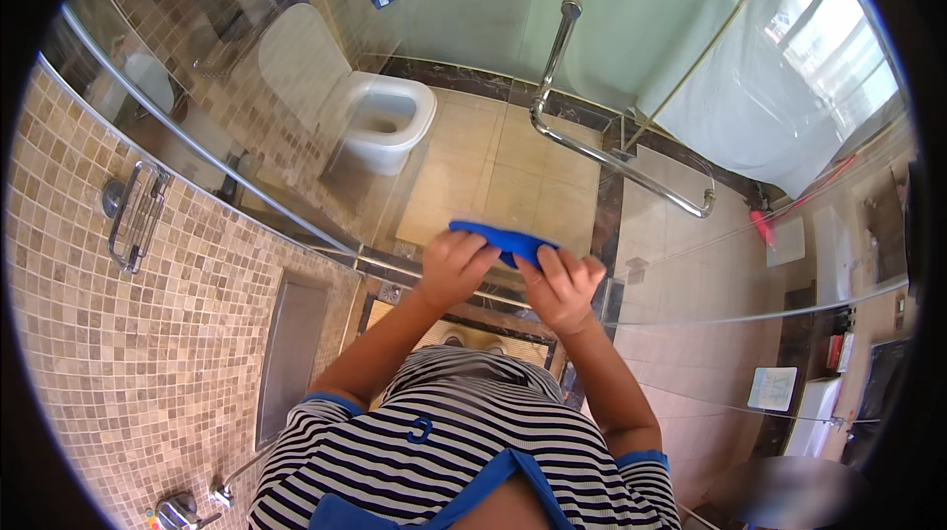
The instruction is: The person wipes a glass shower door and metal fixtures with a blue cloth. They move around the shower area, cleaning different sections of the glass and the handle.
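A folded blue cloth (510, 240) is stretched between my two hands, in front of my body at about waist height. My left hand (455, 267) grips its left end with curled fingers. The right end is pinched in my right hand (560, 286). Just past the cloth stands a clear glass panel (473, 182), with the tiled floor showing through it. I cannot tell whether the cloth touches the glass.
Beyond the glass a white toilet (396, 112) has its lid raised. A bent chrome bar (621, 163) stands ahead to the right. On the mosaic wall at left hang a wire soap rack (139, 215) and, lower, a chrome shower valve (177, 511). A metal-framed recess (292, 352) lies between them.
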Available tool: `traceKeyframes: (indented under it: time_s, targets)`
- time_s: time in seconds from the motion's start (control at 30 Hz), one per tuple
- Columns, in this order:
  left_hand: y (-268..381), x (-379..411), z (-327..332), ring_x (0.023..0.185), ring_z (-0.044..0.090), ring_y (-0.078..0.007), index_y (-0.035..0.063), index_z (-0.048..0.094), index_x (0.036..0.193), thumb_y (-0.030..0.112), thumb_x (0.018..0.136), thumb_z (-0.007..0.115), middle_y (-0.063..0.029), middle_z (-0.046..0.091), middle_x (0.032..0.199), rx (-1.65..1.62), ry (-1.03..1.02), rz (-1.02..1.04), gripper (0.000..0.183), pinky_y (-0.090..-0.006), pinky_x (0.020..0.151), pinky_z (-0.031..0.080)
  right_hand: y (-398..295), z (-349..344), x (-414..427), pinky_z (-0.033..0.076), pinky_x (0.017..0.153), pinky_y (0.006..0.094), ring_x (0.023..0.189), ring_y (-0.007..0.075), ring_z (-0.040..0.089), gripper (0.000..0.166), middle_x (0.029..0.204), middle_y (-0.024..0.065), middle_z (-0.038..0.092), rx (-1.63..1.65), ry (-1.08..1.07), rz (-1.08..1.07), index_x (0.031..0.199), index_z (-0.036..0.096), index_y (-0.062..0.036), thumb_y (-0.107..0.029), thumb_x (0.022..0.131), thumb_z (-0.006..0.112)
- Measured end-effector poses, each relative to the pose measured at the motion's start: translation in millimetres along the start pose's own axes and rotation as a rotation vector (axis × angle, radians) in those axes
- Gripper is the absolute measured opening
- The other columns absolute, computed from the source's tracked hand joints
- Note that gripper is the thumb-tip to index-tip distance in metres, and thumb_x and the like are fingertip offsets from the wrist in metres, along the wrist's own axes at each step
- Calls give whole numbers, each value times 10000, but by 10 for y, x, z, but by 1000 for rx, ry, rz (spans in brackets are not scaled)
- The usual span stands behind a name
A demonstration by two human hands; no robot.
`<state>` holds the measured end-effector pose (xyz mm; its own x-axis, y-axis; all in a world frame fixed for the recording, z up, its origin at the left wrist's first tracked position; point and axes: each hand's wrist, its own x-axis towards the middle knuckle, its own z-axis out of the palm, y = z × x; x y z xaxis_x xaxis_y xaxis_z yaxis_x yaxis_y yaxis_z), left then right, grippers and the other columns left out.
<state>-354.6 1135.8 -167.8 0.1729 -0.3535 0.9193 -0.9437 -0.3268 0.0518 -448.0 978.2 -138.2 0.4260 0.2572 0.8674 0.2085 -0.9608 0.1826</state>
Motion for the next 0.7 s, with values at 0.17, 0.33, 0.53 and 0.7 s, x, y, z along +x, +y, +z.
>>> traceKeyframes:
  time_s: [0.17, 0.33, 0.53, 0.7]
  targets:
    - [-225, 695, -272, 873, 527, -245, 109, 635, 943, 77, 648, 665, -62, 534, 1053, 186, 256, 49, 297, -356, 689, 461, -20, 13, 867, 305, 693, 307, 850, 160, 504, 233, 1017, -12, 598, 10, 246, 8, 938, 730, -160, -162, 705, 710]
    - [-345, 285, -326, 946, 509, -241, 135, 644, 945, 94, 648, 673, -45, 543, 1069, 191, 164, 13, 301, -369, 767, 463, -201, 223, 599, 309, 696, 304, 837, 153, 497, 195, 996, -19, 601, 5, 153, -26, 896, 715, -150, -178, 706, 754]
    - [-380, -1020, -119, 907, 536, -248, 126, 652, 893, 82, 653, 671, -52, 557, 995, 125, -139, -142, 245, -372, 747, 482, -451, 678, -462, 365, 711, 312, 872, 165, 532, 165, 1017, -9, 588, 72, -136, -154, 873, 674, -110, -159, 732, 744]
    - [-380, -1419, -1, 889, 534, -271, 130, 638, 895, 58, 672, 676, -57, 553, 956, 83, -236, -255, 238, -394, 760, 464, -546, 840, -754, 384, 704, 317, 877, 171, 548, 154, 1037, 2, 585, 98, -225, -148, 887, 682, -116, -164, 748, 724]
